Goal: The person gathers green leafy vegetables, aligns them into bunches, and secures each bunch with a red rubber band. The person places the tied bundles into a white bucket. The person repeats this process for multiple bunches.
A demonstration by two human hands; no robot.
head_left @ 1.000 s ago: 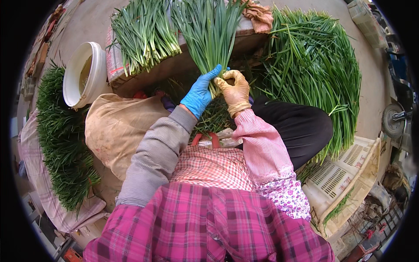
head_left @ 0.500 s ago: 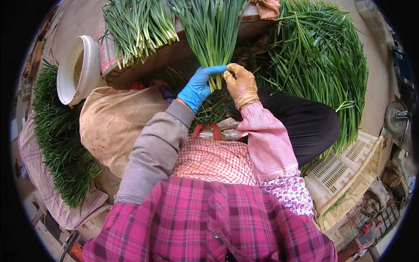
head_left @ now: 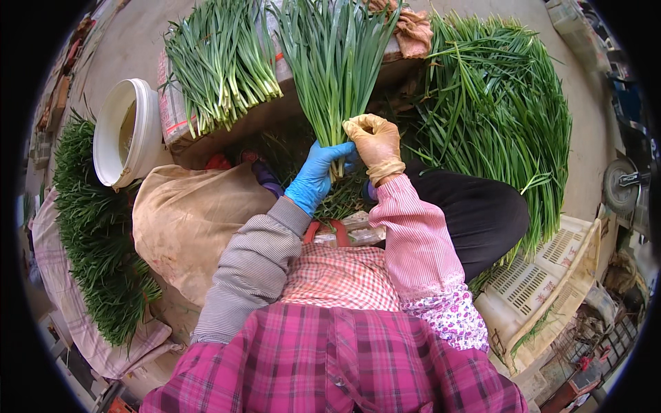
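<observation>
A bunch of long green garlic chives points away from me, pale stem ends toward my lap. My left hand, in a blue glove, is closed round it near the stem ends, thumb across the top. Just above that thumb, my right hand in a tan glove is curled in a pinch against the bunch's right edge. What lies between its fingertips is too small to make out. Left of the held bunch, more cut chives lie on a low covered bench.
A big heap of chives rises at the right, beside a cream plastic crate. At the left stand a white bucket and a dark green stack of chives on a checked cloth. A pinkish cloth lies at the bench's far end.
My right hand has moved up the bunch, from beside my left thumb to above it. My left hand keeps its hold. The whole view has shifted slightly.
</observation>
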